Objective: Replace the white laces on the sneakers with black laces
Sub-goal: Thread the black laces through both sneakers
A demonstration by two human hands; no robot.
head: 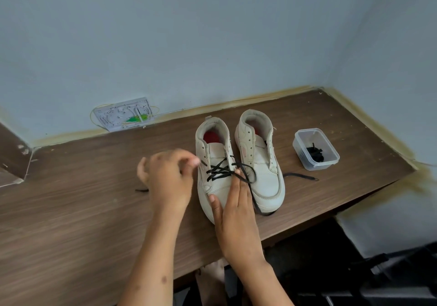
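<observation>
Lengthwise, sneakers [238, 164] toes toward person

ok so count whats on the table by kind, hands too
sneakers: 2 (left one, right one)
black laces: 2 (one in the left sneaker, one in the tub)
tubs: 1
hands: 2 (left, right)
total: 7
</observation>
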